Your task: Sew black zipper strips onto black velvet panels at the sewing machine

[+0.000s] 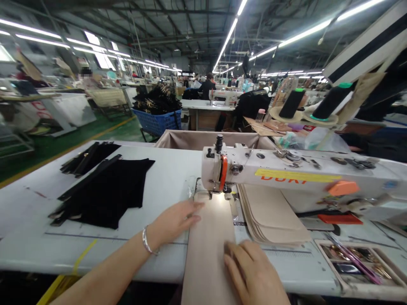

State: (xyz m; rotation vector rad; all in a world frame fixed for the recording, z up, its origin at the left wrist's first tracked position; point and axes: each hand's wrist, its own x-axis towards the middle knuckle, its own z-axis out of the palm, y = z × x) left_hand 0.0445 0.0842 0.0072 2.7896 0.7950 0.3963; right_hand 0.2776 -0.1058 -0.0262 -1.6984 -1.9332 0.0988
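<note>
A long beige fabric panel (208, 254) lies under the needle area of a white sewing machine (254, 167) and runs down past the table's front edge. My left hand (178, 222), with a silver bracelet at the wrist, rests its stretched fingertips along the panel's left edge, just short of the presser foot. At the right edge, closer to me, my right hand (254, 271) has curled fingers gripping the panel; its index finger is slightly blurred. A stack of beige pieces (270, 214) with rounded corners sits beneath the machine arm.
Black fabric pieces (108, 192) lie on the table's left. A small parts tray (327, 262) with tweezers (356, 258) is at the right front. Behind are thread cones (292, 103), a beige cloth-lined bin (187, 139) and a blue basket (159, 122). Other people work farther back.
</note>
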